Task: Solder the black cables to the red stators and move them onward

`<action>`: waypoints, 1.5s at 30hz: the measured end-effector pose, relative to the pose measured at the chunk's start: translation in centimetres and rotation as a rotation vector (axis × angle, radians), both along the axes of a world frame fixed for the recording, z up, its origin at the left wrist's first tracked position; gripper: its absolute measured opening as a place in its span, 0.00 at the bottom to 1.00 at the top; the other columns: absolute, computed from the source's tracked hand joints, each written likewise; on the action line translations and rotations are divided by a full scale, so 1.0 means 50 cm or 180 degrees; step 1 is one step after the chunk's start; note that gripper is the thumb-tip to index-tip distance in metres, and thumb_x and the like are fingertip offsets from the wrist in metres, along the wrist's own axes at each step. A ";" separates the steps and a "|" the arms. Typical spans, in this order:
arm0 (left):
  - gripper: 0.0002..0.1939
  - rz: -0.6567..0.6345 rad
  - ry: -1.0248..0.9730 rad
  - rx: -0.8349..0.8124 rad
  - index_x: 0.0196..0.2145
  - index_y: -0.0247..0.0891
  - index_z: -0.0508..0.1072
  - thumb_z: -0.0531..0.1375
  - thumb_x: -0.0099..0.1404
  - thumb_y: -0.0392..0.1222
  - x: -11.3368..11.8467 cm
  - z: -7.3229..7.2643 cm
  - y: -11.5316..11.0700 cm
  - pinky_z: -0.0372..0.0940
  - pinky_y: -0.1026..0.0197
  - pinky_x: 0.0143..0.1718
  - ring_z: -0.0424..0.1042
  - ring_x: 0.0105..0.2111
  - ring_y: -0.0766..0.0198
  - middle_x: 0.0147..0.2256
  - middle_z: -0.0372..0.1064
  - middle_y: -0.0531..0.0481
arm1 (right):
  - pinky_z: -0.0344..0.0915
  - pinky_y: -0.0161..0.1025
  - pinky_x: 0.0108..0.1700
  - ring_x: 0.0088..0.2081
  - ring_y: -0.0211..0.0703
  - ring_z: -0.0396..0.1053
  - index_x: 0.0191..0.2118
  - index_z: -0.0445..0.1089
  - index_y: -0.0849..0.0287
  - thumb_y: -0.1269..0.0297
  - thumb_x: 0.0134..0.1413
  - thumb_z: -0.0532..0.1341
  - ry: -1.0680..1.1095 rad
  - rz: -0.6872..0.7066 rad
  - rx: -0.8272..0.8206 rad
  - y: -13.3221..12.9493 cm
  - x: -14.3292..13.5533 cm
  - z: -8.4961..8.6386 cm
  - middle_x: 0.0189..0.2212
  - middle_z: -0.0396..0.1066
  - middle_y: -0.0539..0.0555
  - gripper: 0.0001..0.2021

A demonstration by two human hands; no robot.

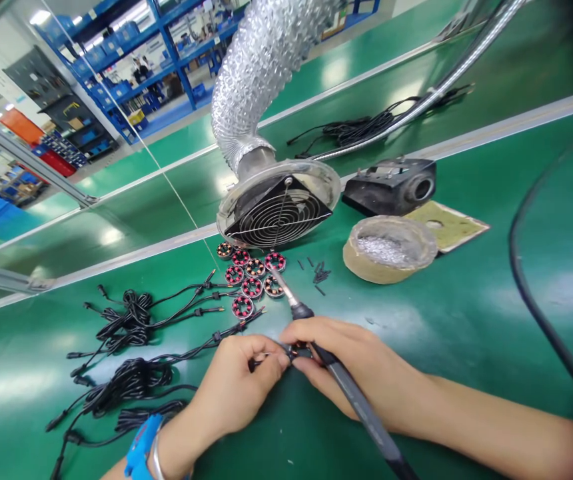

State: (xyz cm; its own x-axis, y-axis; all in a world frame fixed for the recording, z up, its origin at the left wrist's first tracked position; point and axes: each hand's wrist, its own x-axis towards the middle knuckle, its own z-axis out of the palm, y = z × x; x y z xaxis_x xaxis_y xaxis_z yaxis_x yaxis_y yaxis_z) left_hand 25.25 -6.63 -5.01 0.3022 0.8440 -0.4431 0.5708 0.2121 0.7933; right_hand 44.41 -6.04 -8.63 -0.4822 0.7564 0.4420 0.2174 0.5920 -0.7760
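My right hand (361, 367) is closed round the black handle of a soldering iron (351, 393), whose metal tip points up and away toward several small round coil parts (252, 288) with red and copper windings. Thumb and forefinger of my left hand (241, 380) pinch a thin black cable (253, 364). Between the fingertips of both hands is a small dark round part (300, 351), mostly covered, which my right fingertips also touch. Left of my hands lie coiled black cables (134, 383) with bare wire ends near the coil parts. Short black tube pieces (321, 273) lie beyond my right hand.
A fume extractor with a round grille (281, 217) hangs from a silver duct (246, 87) ahead. To its right are a black soldering iron stand (391, 187), a round tub (374, 270) with silvery contents and a yellowish sponge (459, 227). A black cord (531, 293) hangs at right.
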 end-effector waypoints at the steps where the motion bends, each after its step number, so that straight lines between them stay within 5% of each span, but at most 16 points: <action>1: 0.13 -0.0030 0.0028 0.0072 0.29 0.34 0.75 0.56 0.66 0.44 -0.001 0.001 -0.001 0.51 0.66 0.25 0.55 0.24 0.69 0.22 0.59 0.56 | 0.66 0.32 0.37 0.35 0.37 0.70 0.46 0.63 0.55 0.79 0.58 0.53 0.0006 0.0087 0.0015 0.002 -0.001 -0.002 0.36 0.72 0.50 0.14; 4: 0.12 -0.0055 0.0204 0.0261 0.30 0.36 0.75 0.56 0.66 0.44 -0.001 0.007 -0.009 0.54 0.65 0.27 0.58 0.25 0.67 0.23 0.63 0.55 | 0.66 0.33 0.38 0.35 0.38 0.69 0.46 0.64 0.55 0.77 0.60 0.53 -0.0036 0.0215 0.0038 0.005 -0.004 -0.008 0.35 0.72 0.50 0.13; 9: 0.09 -0.0282 0.0422 0.0415 0.38 0.39 0.75 0.56 0.63 0.39 0.010 0.030 -0.050 0.62 0.64 0.28 0.67 0.26 0.64 0.29 0.71 0.51 | 0.64 0.35 0.33 0.31 0.41 0.66 0.44 0.60 0.55 0.80 0.54 0.51 -0.0140 -0.0185 0.0127 -0.008 -0.018 -0.016 0.31 0.69 0.50 0.14; 13: 0.25 -0.0547 0.0150 0.0045 0.49 0.37 0.72 0.57 0.52 0.29 0.009 0.051 -0.068 0.69 0.63 0.36 0.75 0.32 0.59 0.36 0.76 0.47 | 0.63 0.36 0.32 0.31 0.42 0.65 0.46 0.59 0.55 0.80 0.54 0.50 -0.0204 -0.0229 0.0118 -0.018 -0.023 -0.014 0.32 0.69 0.51 0.17; 15: 0.25 -0.0598 0.0048 0.0041 0.48 0.38 0.74 0.55 0.53 0.27 -0.006 0.060 -0.058 0.70 0.62 0.38 0.76 0.35 0.59 0.37 0.77 0.48 | 0.63 0.35 0.32 0.31 0.41 0.65 0.46 0.59 0.54 0.80 0.55 0.50 -0.0208 -0.0134 0.0182 -0.017 -0.016 -0.010 0.32 0.69 0.51 0.17; 21: 0.13 0.0661 0.0122 0.0629 0.44 0.36 0.74 0.53 0.66 0.38 -0.071 0.054 0.010 0.70 0.64 0.30 0.76 0.30 0.64 0.40 0.77 0.45 | 0.69 0.41 0.38 0.37 0.47 0.68 0.54 0.57 0.55 0.75 0.52 0.56 -0.0474 0.0035 0.0272 -0.020 0.011 -0.009 0.37 0.70 0.55 0.22; 25: 0.14 0.0882 0.0440 0.1086 0.44 0.36 0.74 0.52 0.68 0.43 -0.079 0.033 0.038 0.64 0.66 0.24 0.72 0.23 0.67 0.35 0.77 0.48 | 0.72 0.38 0.39 0.37 0.43 0.72 0.55 0.56 0.52 0.77 0.52 0.54 -0.0475 0.0229 0.0270 -0.035 0.027 -0.001 0.38 0.72 0.54 0.24; 30: 0.12 0.0309 0.1546 0.1741 0.40 0.39 0.78 0.57 0.64 0.44 -0.054 0.012 0.048 0.56 0.64 0.27 0.65 0.21 0.64 0.19 0.65 0.55 | 0.74 0.39 0.42 0.41 0.46 0.75 0.56 0.55 0.51 0.73 0.45 0.60 -0.0608 0.0352 0.0498 -0.043 0.050 0.032 0.42 0.74 0.55 0.30; 34: 0.10 0.0048 0.1907 0.1883 0.39 0.42 0.79 0.61 0.61 0.45 -0.042 0.002 0.054 0.57 0.62 0.31 0.70 0.27 0.59 0.24 0.71 0.51 | 0.74 0.40 0.40 0.37 0.45 0.76 0.54 0.56 0.52 0.72 0.48 0.59 -0.0481 0.0171 0.0593 -0.035 0.053 0.032 0.41 0.75 0.54 0.26; 39: 0.11 0.0021 0.1634 0.2173 0.41 0.41 0.78 0.58 0.65 0.44 -0.045 0.021 0.038 0.62 0.60 0.36 0.73 0.32 0.57 0.31 0.76 0.47 | 0.72 0.36 0.34 0.29 0.39 0.73 0.50 0.60 0.54 0.73 0.57 0.56 -0.0193 -0.0352 0.0698 -0.019 0.045 0.015 0.35 0.75 0.52 0.16; 45: 0.13 -0.1837 0.1540 0.2596 0.42 0.41 0.76 0.52 0.68 0.36 -0.027 0.023 -0.001 0.61 0.60 0.32 0.70 0.28 0.60 0.27 0.73 0.47 | 0.71 0.40 0.40 0.39 0.45 0.72 0.51 0.61 0.57 0.76 0.50 0.57 -0.0189 -0.0288 0.0612 -0.004 0.044 0.012 0.42 0.73 0.56 0.21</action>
State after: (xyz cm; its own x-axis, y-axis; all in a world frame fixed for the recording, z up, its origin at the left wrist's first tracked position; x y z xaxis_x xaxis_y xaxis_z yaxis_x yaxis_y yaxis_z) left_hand 23.89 -6.67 -3.85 0.6890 0.7247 0.0035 0.7028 -0.6694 0.2407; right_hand 46.60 -6.25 -8.01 -0.4457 0.7023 0.5552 0.3185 0.7039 -0.6349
